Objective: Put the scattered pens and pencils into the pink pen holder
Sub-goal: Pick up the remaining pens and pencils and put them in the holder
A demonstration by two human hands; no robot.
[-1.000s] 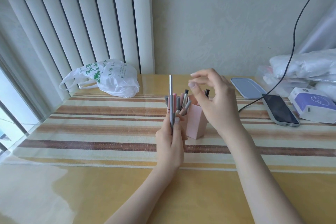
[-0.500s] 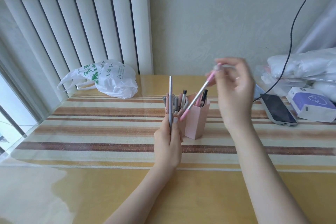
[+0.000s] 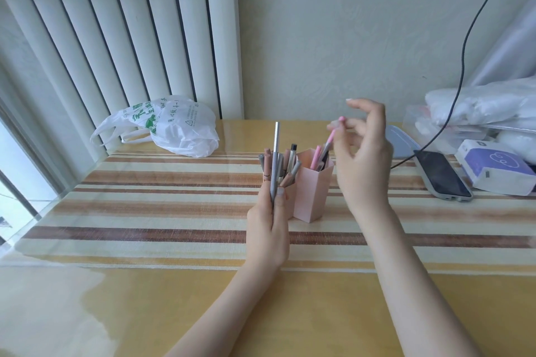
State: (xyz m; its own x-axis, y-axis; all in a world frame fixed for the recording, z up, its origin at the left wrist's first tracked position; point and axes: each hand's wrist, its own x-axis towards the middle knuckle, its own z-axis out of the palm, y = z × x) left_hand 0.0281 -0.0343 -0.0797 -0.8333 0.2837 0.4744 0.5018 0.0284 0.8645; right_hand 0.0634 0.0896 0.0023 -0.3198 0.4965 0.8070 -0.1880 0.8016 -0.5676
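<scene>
one striped table (image 3: 162,211), pale wall (image 3: 348,38) behind.

The white plastic bag (image 3: 174,127) by the wall carries green printed characters and small dark print beside a triangle symbol, all too small to read. The purple-and-white box (image 3: 493,168) shows a cloud outline, no legible words.

The pen holder (image 3: 311,182) looked like matte pink plastic. The table (image 3: 261,313) was yellowish wood under a glossy clear sheet, with a woven-looking striped cloth (image 3: 145,211) beneath it. The bag (image 3: 179,127) was thin crinkly white plastic, and the phone (image 3: 441,174) had a shiny black screen.
</scene>
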